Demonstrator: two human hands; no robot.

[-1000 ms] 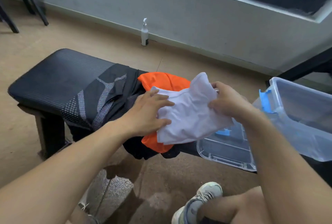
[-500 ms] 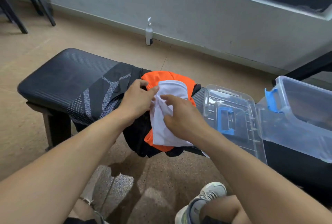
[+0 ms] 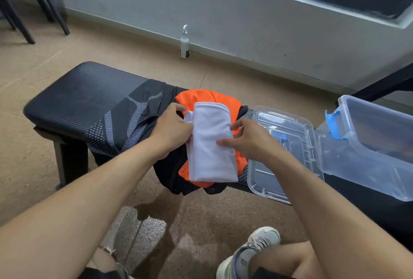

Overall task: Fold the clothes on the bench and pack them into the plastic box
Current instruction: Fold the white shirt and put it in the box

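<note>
- The table (image 3: 73, 100), a black padded bench, stretches from the left of the view to the right and carries the clothes and the plastic parts.
- The plastic box (image 3: 368, 158), clear with a blue latch (image 3: 334, 124) on its near end, stands on the right end of the table, partly cut off by the picture's edge; its inside is too murky to read.
- The clear lid (image 3: 283, 153) lies flat on the table just left of the box, touching it, with a blue handle part showing behind the right wrist.
- A black garment with grey patterning (image 3: 125, 126) is spread over the middle of the table and hangs over its near edge.
- An orange garment (image 3: 207, 97) lies on the black one, between it and the lid.
- A folded white garment (image 3: 210, 144) lies on top of the orange one as a narrow upright rectangle, its near end reaching the table's front edge.
- The left hand (image 3: 172, 131) has its grip curled onto the white garment's left edge, the fingertips tucked at the fold.
- The right hand (image 3: 248, 140) rests on the garment's right edge, thumb on top of the cloth and fingers bent at its side, pinching it.
- A grey sneaker (image 3: 248, 252) sits on the floor below, by a bare knee.
- A small white pump bottle (image 3: 184, 43) stands on the floor against the wall, well behind the table.
</note>
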